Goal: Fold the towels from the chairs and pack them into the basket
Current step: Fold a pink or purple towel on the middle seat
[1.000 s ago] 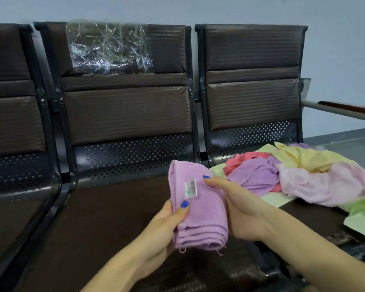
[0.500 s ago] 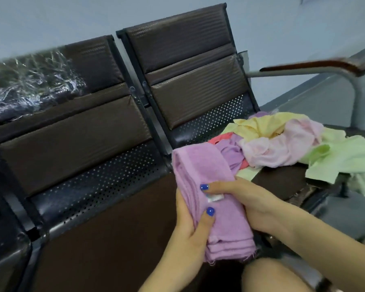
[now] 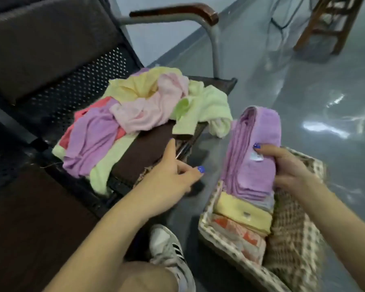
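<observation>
Folded lilac terry towel (image 3: 253, 152) in R hand (image 3: 289, 167), over woven basket (image 3: 293, 234).

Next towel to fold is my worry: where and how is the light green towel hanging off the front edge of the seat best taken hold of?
Probably by its free corner: the light green towel drapes over the seat's front edge, its end hanging clear of the pile. Come from the front, floor side, and pinch that hanging end; its upper part lies tucked against the pink towel.
</observation>
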Motion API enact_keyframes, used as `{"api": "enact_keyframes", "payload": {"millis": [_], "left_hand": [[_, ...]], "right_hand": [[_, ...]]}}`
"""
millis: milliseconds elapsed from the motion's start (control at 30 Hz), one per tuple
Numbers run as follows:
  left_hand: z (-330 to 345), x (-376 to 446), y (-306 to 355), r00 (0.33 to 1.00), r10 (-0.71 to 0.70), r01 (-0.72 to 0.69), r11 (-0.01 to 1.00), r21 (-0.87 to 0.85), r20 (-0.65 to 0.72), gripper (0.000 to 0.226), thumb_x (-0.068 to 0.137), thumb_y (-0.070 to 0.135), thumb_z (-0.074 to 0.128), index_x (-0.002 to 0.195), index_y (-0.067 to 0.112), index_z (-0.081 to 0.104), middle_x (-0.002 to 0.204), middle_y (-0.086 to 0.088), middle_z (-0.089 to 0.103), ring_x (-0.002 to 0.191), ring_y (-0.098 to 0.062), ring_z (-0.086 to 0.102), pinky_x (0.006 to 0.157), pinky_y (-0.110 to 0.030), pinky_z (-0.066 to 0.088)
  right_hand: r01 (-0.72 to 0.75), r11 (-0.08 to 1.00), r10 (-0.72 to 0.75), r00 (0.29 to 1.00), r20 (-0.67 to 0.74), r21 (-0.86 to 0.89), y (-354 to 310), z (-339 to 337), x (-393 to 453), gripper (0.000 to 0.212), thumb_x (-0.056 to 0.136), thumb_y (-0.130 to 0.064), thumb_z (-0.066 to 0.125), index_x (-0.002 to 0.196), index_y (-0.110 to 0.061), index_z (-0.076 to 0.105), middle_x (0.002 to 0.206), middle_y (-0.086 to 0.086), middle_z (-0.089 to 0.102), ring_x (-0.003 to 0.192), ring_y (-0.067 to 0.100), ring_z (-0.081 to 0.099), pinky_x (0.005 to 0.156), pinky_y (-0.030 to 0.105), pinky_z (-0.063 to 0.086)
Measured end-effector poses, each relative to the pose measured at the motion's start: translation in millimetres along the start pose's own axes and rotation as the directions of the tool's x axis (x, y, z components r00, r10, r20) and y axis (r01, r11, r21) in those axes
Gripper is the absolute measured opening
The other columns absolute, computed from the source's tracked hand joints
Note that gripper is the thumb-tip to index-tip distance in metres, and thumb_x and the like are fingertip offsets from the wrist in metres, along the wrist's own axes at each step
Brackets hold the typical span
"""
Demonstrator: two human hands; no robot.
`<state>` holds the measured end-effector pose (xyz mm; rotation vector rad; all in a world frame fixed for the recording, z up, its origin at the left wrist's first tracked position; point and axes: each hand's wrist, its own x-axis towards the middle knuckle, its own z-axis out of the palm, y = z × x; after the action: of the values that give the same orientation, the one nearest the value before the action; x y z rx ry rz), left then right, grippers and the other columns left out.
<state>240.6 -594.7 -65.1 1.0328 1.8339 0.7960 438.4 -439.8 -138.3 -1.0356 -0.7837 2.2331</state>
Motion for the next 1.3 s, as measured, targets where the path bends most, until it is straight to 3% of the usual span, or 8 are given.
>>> {"api": "enact_keyframes", "payload": {"millis": [133,233,400,500,667,933,1167,1300], "left_hand": [[12.6,26.5,-9.0,0.998,-0.059,0.059,0.998,-0.021,-0.027,0.087,0.092,0.020,0.059,0.152,0.022,-0.003,0.081,0.014,0.060,0.069,-0.011,0.064,0.081,-0.039,0.052],[14.2,48.9,-17.1,0.990,-0.141,0.142,0.990,0.029,-0.033,0.082,0.092,0.018,0.059,0.153,0.020,0.004,0.089,0.005,0.060,0.076,-0.019,0.064,0.079,-0.043,0.053],[10.4,84.7,-23.3,0.988,0.039,0.028,0.909,0.415,-0.151,0.053,0.088,0.031,0.062,0.137,0.026,0.043,0.107,0.005,0.063,0.110,-0.025,0.053,0.090,-0.036,0.040],[7.1,96.6,-28.8,0.980,-0.064,0.179,0.706,0.685,-0.191,0.068,0.086,0.049,0.059,0.145,0.027,0.031,0.145,-0.003,0.034,0.132,-0.032,0.029,0.103,-0.040,0.030],[9.1,111.6,-42.7,0.967,-0.242,0.227,0.650,0.725,-0.085,0.093,0.087,0.048,0.060,0.153,0.019,0.001,0.160,-0.005,0.000,0.146,-0.031,0.006,0.117,-0.039,0.015],[18.3,122.8,-18.7,0.936,-0.311,0.328,0.613,0.719,-0.163,0.052,0.093,0.034,0.052,0.136,0.007,0.039,0.139,-0.011,0.031,0.127,-0.043,0.037,0.102,-0.047,0.038],[38.2,161.1,-16.5,0.833,-0.482,0.508,0.474,0.719,-0.271,0.061,0.096,0.028,0.041,0.148,0.002,0.021,0.155,-0.024,0.009,0.137,-0.050,0.021,0.106,-0.059,0.032],[44.4,176.3,-19.4,0.810,-0.513,0.549,0.493,0.674,-0.284,0.053,0.098,0.028,0.038,0.147,0.010,0.030,0.155,-0.024,0.015,0.137,-0.052,0.020,0.102,-0.066,0.032]], "right_hand": [[0.052,0.851,-0.240,0.924,-0.298,-0.523,-31.0,-79.1,22.3,0.027,0.074,0.013,0.064,0.089,-0.010,0.062,0.069,0.004,0.069,0.065,0.019,0.063,0.050,0.022,0.054],[-0.036,0.530,-0.376,0.886,-0.272,-0.847,-36.0,-112.2,54.0,0.037,0.068,0.012,0.072,0.099,-0.004,0.062,0.083,0.011,0.062,0.076,0.022,0.055,0.052,0.018,0.049],[-0.115,-0.015,-0.171,0.979,-0.110,-0.993,-33.8,-124.8,129.8,0.067,0.060,-0.005,0.079,0.124,-0.012,0.057,0.109,0.007,0.058,0.101,0.026,0.055,0.078,0.027,0.041],[-0.212,-0.263,-0.074,0.977,-0.200,-0.941,-23.0,-131.2,166.5,0.077,0.060,-0.016,0.083,0.131,-0.013,0.052,0.123,0.008,0.058,0.111,0.026,0.053,0.082,0.025,0.042],[-0.340,-0.334,0.028,0.929,-0.370,-0.879,-8.7,-130.6,200.8,0.065,0.063,-0.022,0.084,0.121,-0.008,0.058,0.110,0.006,0.060,0.099,0.025,0.055,0.084,0.031,0.049],[-0.393,-0.369,0.241,0.835,-0.495,-0.842,9.4,-134.0,210.2,0.051,0.075,-0.004,0.073,0.122,-0.005,0.054,0.108,0.009,0.054,0.096,0.027,0.053,0.065,0.029,0.048],[-0.428,-0.182,0.168,0.873,-0.457,-0.885,23.5,-164.2,236.8,0.007,0.074,-0.013,0.070,0.072,-0.014,0.063,0.091,0.004,0.059,0.091,0.020,0.053,0.069,0.020,0.046],[-0.417,-0.161,0.155,0.884,-0.440,-0.894,32.6,-156.6,231.0,0.009,0.081,-0.018,0.063,0.077,-0.011,0.061,0.089,0.010,0.061,0.084,0.024,0.056,0.071,0.029,0.042]]}}
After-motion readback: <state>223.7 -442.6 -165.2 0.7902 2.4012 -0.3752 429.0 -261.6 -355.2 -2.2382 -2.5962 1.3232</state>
